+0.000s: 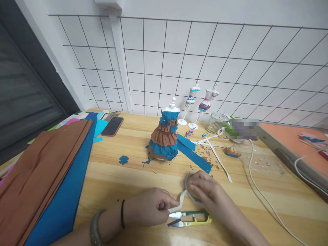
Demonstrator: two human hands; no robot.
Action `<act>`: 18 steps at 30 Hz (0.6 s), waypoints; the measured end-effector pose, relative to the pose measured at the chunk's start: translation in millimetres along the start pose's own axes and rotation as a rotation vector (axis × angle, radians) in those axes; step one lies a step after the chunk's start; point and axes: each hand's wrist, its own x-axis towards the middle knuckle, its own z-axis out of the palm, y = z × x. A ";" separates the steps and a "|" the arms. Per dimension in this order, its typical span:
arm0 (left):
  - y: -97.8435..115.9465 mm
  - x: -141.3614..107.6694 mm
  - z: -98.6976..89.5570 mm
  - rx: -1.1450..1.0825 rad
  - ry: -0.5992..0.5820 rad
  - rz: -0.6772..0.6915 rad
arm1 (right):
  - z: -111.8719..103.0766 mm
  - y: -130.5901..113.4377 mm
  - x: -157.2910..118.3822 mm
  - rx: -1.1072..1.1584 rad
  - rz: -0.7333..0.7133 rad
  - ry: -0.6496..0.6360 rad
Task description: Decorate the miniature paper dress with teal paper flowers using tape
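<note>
My right hand point(211, 193) grips a roll of white tape point(187, 184) from above, just over the table. A short strip of tape point(182, 198) runs from the roll to my left hand point(151, 206), whose fingers are closed on its loose end. Below the strip lie thread snips point(188, 223) with yellow and green handles, blades pointing left. Beyond my hands stands a small dress form point(165, 138), upright and dressed in ruffled blue and brown crepe paper. A blue paper flower point(123, 159) lies flat to its left.
Folded brown and blue paper point(58, 164) covers the left side, near a phone point(112, 126). Blue strips point(197, 157) and scraps lie right of the dress form. Two smaller forms point(207, 100) and a glass jar point(217, 123) stand behind; a white cable point(258, 188) crosses the right.
</note>
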 end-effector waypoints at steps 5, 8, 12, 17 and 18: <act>3.5 0.0 0.4 0.103 -0.010 0.064 | 13.0 -21.4 -1.3 -0.173 -0.137 -0.105; 6.3 0.3 0.9 0.113 -0.004 0.084 | 14.9 -22.8 -0.4 -0.226 -0.127 -0.145; 8.8 0.1 0.7 0.123 -0.005 0.104 | 16.8 -22.0 1.2 -0.229 -0.104 -0.191; 9.6 -0.2 0.2 0.144 -0.011 0.089 | 20.0 -21.5 0.5 -0.123 -0.036 -0.168; 9.1 -0.2 0.2 0.149 -0.013 0.082 | 21.1 -20.4 0.4 -0.080 -0.018 -0.142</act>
